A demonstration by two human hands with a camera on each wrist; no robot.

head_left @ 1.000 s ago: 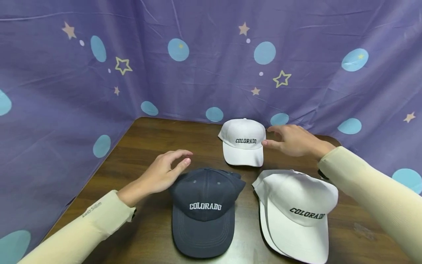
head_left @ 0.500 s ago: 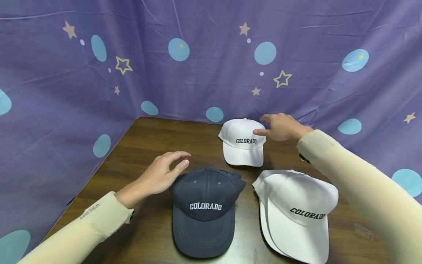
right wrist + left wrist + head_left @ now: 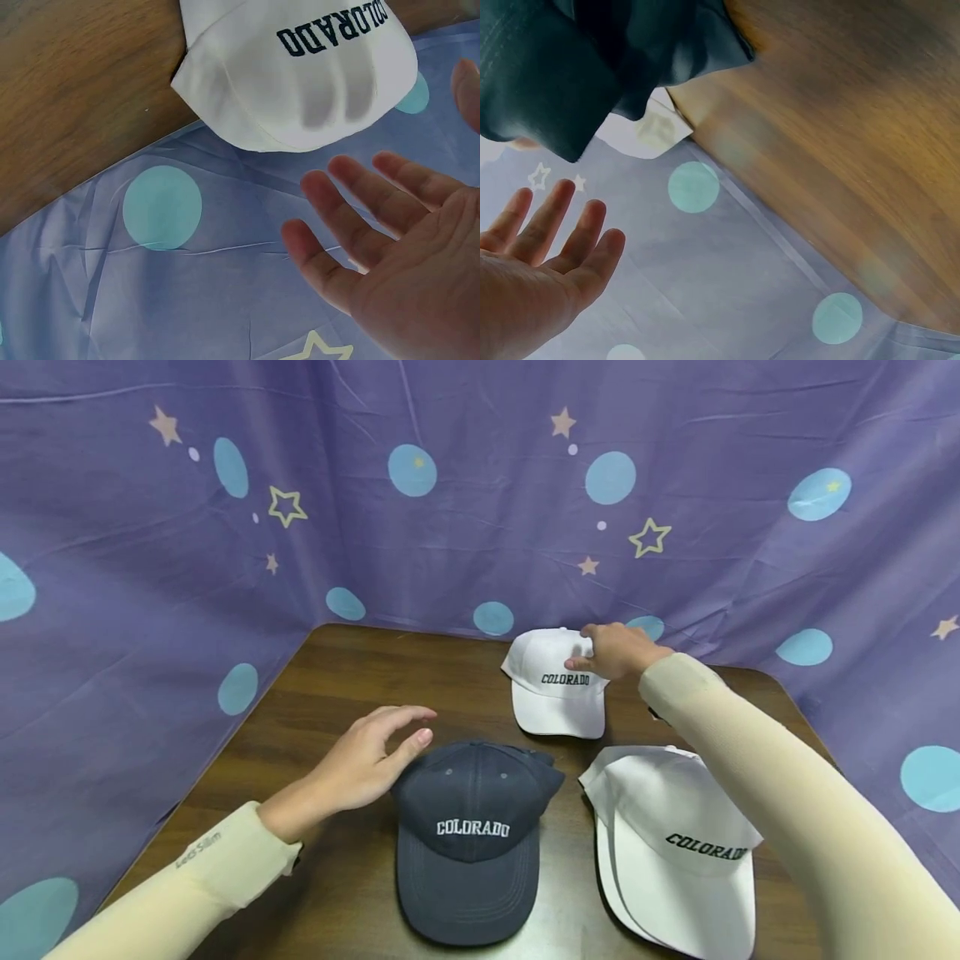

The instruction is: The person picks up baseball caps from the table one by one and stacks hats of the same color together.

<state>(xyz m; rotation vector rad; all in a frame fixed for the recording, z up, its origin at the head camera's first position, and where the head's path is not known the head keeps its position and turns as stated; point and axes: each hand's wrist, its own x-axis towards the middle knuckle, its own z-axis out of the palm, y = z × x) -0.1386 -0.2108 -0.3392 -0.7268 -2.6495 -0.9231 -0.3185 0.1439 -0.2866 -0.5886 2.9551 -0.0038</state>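
A white baseball cap (image 3: pixel 558 714) lettered COLORADO stands at the back of the table. My right hand (image 3: pixel 617 652) hovers at the right side of its crown, thumb and fingers spread apart. In the right wrist view this same cap (image 3: pixel 255 97) is near the fingertips, a gap showing between them. Closer to me sits a dark navy cap (image 3: pixel 468 885), also lettered COLORADO. Over its left back edge hangs my left hand (image 3: pixel 360 760), fingers loosely bent and holding nothing. The left wrist view shows the dark cap (image 3: pixel 532 75) above the extended fingers.
At front right, white caps (image 3: pixel 690 893) lie stacked, two brims showing, partly behind the right sleeve (image 3: pixel 750 752). Everything rests on a brown wooden table (image 3: pixel 360 668). A purple curtain (image 3: pixel 480 527) with stars and dots hangs round the back and sides.
My right hand has moved left, from beside the far white cap to over its right side. The left hand stays nearly still. The caps have not moved on the table; the view has shifted slightly.
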